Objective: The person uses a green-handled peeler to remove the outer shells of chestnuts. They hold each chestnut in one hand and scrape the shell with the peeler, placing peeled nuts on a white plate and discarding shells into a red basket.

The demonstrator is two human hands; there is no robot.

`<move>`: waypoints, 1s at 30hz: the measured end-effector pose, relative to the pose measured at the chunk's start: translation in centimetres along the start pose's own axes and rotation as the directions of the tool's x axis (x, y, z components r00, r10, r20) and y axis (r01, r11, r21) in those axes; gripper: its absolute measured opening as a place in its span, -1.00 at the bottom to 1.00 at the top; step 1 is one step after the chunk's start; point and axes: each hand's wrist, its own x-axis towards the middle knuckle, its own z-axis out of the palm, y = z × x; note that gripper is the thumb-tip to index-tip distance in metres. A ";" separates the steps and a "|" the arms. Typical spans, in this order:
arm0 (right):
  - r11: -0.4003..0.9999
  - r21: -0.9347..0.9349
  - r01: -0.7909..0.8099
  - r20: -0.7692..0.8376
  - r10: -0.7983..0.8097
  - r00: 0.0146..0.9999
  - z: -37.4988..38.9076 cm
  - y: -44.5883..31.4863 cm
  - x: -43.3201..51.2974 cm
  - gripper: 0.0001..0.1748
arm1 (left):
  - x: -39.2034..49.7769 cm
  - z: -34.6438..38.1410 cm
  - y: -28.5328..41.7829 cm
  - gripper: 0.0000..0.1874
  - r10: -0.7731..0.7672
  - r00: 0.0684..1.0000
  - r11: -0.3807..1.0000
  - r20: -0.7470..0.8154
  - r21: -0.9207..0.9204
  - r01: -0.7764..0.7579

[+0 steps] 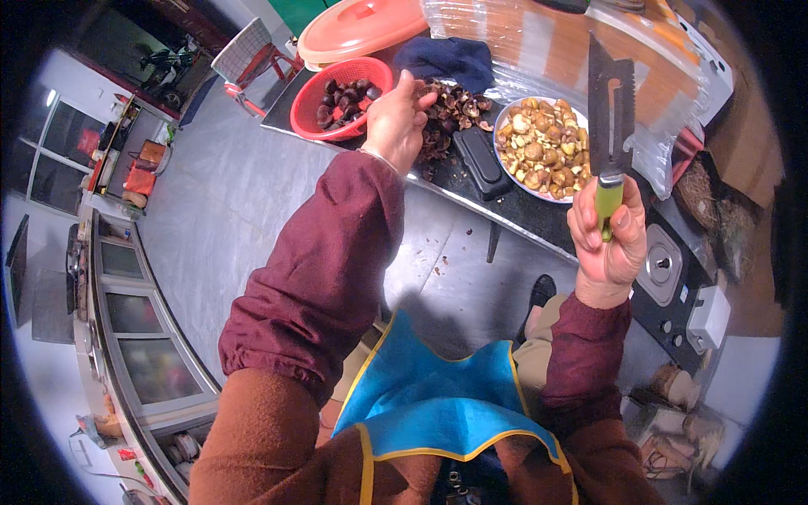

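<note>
My right hand [607,243] grips the green handle of a kitchen knife [611,120], blade raised upright. Its wide blade has a long slot and a toothed edge. My left hand [396,120] is between a red plastic basket [300,104] and a heap of dark brown shells [457,104]. Its fingers are apart, and nothing shows in them. Inside the basket lie several dark brown chestnuts [346,98]. A white bowl [505,161] of peeled yellowish chestnuts [541,148] stands left of the knife, partly behind it. A black oblong case [483,163] lies between shells and bowl.
A dark blue cloth [448,60] and an orange lid [363,28] are behind the shells. Plastic-wrapped orange material [555,53] rises at the back. A steel burner cover [660,262] is at right. Shell bits [442,260] litter the floor; a chair [252,60] stands far left.
</note>
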 end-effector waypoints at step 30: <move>0.985 0.021 0.173 -0.281 -0.160 0.946 -1.8 -4.5 0.0 -0.53 | -3.8 11.4 -4.7 -0.55 -0.008 0.990 0.964 0.139 -0.263 0.044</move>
